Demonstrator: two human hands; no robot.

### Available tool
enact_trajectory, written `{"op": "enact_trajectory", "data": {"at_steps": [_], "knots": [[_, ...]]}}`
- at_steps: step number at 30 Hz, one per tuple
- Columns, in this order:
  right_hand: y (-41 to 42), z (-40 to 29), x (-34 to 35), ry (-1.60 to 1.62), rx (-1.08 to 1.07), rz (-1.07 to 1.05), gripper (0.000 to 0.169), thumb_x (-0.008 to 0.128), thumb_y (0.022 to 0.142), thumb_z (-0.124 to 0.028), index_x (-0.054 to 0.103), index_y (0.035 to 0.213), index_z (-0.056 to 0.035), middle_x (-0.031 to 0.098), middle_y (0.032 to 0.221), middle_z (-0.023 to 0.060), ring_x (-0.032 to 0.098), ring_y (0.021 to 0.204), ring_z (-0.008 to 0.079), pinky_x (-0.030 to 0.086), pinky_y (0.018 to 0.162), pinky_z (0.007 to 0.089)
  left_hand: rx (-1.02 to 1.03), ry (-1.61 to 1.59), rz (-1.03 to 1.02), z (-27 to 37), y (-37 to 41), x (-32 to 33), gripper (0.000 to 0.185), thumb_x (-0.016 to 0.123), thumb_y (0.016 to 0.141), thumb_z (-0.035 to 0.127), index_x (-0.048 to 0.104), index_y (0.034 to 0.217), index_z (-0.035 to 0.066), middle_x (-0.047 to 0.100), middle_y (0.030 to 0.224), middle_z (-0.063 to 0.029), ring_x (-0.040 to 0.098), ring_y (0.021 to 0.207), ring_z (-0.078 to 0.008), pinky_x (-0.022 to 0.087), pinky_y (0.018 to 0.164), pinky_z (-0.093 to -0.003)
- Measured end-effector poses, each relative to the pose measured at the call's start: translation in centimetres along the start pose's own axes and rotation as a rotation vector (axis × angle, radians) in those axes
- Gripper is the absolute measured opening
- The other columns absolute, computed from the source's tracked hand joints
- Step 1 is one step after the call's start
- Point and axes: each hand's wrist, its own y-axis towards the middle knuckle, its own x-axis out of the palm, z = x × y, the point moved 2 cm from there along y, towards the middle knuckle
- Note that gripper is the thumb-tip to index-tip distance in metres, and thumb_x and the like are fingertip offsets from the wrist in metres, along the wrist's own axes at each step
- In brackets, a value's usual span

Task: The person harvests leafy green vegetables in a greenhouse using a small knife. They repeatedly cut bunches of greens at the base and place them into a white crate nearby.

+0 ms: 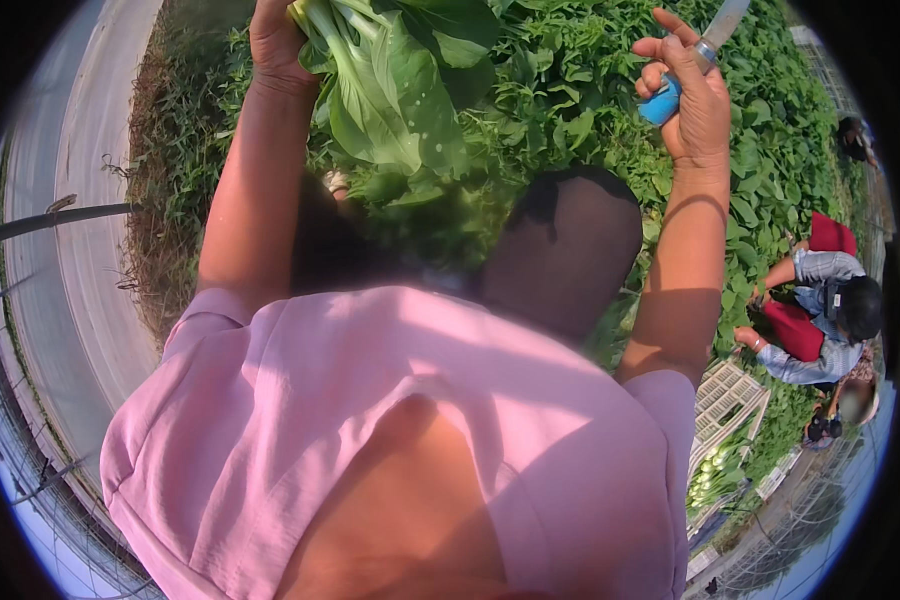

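Note:
My left hand (276, 45) grips a leafy green vegetable like bok choy (394, 94) by its pale stalks, near the top edge of the view. Its broad leaves hang to the right, and some show small pale spots. At the upper right, my right hand (686, 97) is wrapped around a knife (705, 51) with a blue handle and a metal collar. The blade points up and away from the leaves, and its tip is cut off by the view's edge. Dense green plants (570, 90) grow below and between both hands.
My bent knee (570, 240) rises between my arms. A pale plastic crate (727, 386) with harvested greens (716, 472) stands at the lower right. Beyond it, a person in a checked shirt (840, 360) crouches among the plants, with others farther off. Pale sheeting (94, 187) runs along the left.

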Motion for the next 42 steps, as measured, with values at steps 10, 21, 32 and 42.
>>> {"op": "enact_trajectory", "data": {"at_steps": [10,21,32,42], "knots": [[-20.2,25.7,-15.2,-0.431,0.912,0.329,0.033,0.058,0.075,-0.021,0.050,0.102,-0.0038,0.054,0.074,0.0070,0.052,0.064,0.0204,0.041,0.058,0.0323,-0.554,0.830,0.011,-4.7,5.7,-5.8,0.051,0.060,0.071,0.024,0.044,0.113,0.000,0.054,0.101,-0.0116,0.054,0.091,-0.0204,0.044,0.081,-0.0320],[-14.6,29.6,-13.9,-0.912,0.893,0.054,0.043,0.051,0.070,-0.019,0.049,0.113,-0.0127,0.058,0.094,0.0153,0.055,0.087,0.0325,0.044,0.075,0.0376,-1.123,1.353,-0.628,-26.3,10.3,-3.4,0.066,0.066,0.056,0.022,0.042,0.113,0.001,0.054,0.098,-0.0106,0.052,0.089,-0.0192,0.042,0.081,-0.0292],[-18.1,30.4,-15.9,-0.072,1.123,0.467,0.045,0.050,0.081,-0.012,0.038,0.124,-0.0112,0.053,0.067,0.0039,0.047,0.046,0.0095,0.038,0.039,0.0235,-1.483,1.687,-1.018,-29.4,2.8,-10.9,0.070,0.067,0.051,0.025,0.043,0.112,0.001,0.045,0.114,-0.0181,0.050,0.099,-0.0318,0.042,0.084,-0.0360],[-17.7,29.5,-14.1,-0.646,0.902,0.066,0.042,0.054,0.072,-0.024,0.051,0.112,-0.0117,0.060,0.093,0.0143,0.058,0.082,0.0295,0.045,0.072,0.0327,-1.497,1.600,-0.761,-26.1,1.9,-8.4,0.076,0.067,0.052,0.023,0.038,0.119,0.001,0.051,0.109,-0.0202,0.051,0.101,-0.0301,0.041,0.086,-0.0336]]}}
